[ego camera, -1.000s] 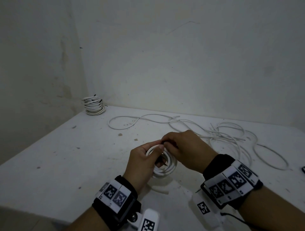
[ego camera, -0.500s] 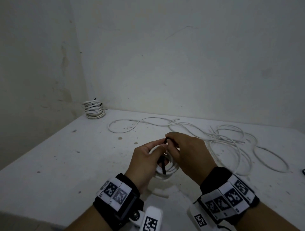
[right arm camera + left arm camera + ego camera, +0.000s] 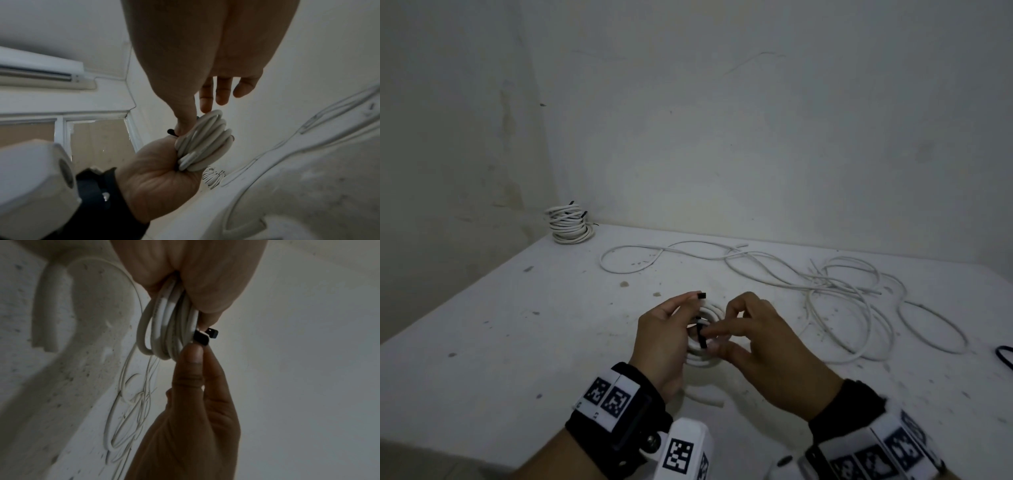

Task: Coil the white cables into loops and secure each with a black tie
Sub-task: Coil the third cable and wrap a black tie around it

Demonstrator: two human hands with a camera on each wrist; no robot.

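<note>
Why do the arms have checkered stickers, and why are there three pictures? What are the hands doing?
No machine here: these are a person's two hands. The checkered bands hold small cameras, one on each wrist, and a third sits on the head, so you get three pictures of one moment. The left hand grips a white cable coil. The right hand pinches a black tie that goes around it. On the table lie loose white cables, and a finished bundle sits in the far corner.

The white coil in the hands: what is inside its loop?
A black tie passes through the white coil, pinched by the right hand. The left hand covers the rest.
</note>
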